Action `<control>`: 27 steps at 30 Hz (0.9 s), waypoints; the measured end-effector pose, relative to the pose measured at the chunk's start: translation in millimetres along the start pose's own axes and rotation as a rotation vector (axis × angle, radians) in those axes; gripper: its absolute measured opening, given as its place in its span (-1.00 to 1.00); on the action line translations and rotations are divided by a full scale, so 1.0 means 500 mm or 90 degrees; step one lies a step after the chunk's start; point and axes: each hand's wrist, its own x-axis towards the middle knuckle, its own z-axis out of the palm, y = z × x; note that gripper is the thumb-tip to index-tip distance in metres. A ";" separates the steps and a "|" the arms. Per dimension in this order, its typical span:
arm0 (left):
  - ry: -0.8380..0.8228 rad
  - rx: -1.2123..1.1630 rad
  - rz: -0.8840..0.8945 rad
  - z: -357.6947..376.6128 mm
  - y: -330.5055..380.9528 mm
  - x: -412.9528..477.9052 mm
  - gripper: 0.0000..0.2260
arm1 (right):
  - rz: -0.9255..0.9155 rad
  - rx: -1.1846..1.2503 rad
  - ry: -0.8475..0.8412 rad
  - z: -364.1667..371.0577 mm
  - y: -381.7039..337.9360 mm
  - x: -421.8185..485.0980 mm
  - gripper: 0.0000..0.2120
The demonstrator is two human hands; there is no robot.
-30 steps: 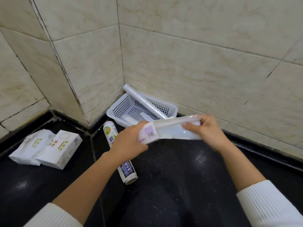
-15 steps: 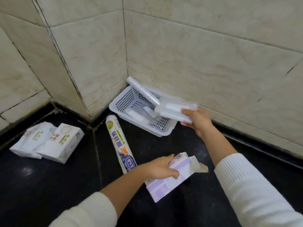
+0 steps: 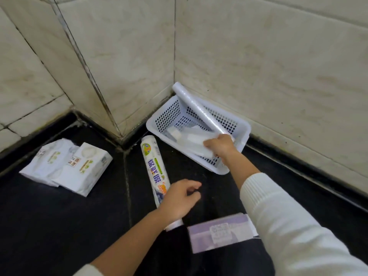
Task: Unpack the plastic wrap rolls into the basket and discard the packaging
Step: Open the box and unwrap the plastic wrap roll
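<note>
A white perforated basket sits in the wall corner on the black floor. A long bare roll leans out of it over the back rim. My right hand reaches into the basket, shut on a flat white pack of wrap that lies across the basket's inside. My left hand hovers open and empty over the lower end of a packaged wrap roll that lies on the floor. The empty purple-and-white box lies on the floor near me, partly behind my right sleeve.
Two white tissue packs lie on the floor at the left. Tiled walls close in behind and to the left of the basket. Black floor stretches between the tissue packs and the packaged roll.
My right hand has lowered the white pack into the basket. My left hand has let go of the purple box, which now lies on the floor, and moved over the packaged roll.
</note>
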 end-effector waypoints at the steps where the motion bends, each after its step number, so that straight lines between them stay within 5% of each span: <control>1: 0.072 -0.016 -0.015 -0.021 -0.011 0.004 -0.73 | 0.000 -0.065 -0.011 0.003 -0.001 0.007 -0.67; 5: 0.277 -0.012 -0.093 -0.088 -0.054 0.014 -0.75 | -0.055 -0.462 -0.040 0.002 0.003 0.023 -0.71; 9: 0.330 0.086 -0.176 -0.108 -0.086 0.032 -0.44 | -0.093 -0.633 -0.061 -0.001 0.003 0.024 -0.62; 13: 0.298 0.036 -0.278 -0.085 -0.095 0.051 -0.16 | -0.115 -0.556 -0.049 -0.012 0.003 0.012 -0.56; 16: 0.268 -0.030 -0.383 -0.074 -0.098 0.066 -0.12 | -0.172 -0.432 -0.010 -0.014 0.007 -0.017 -0.53; 24: 0.217 -0.034 -0.363 -0.085 -0.111 0.033 -0.58 | -0.379 -0.209 0.035 0.054 0.027 -0.155 -0.82; 27: 0.136 -0.140 -0.318 -0.102 -0.135 -0.010 -0.69 | -0.402 -0.144 0.002 0.088 0.031 -0.194 -0.85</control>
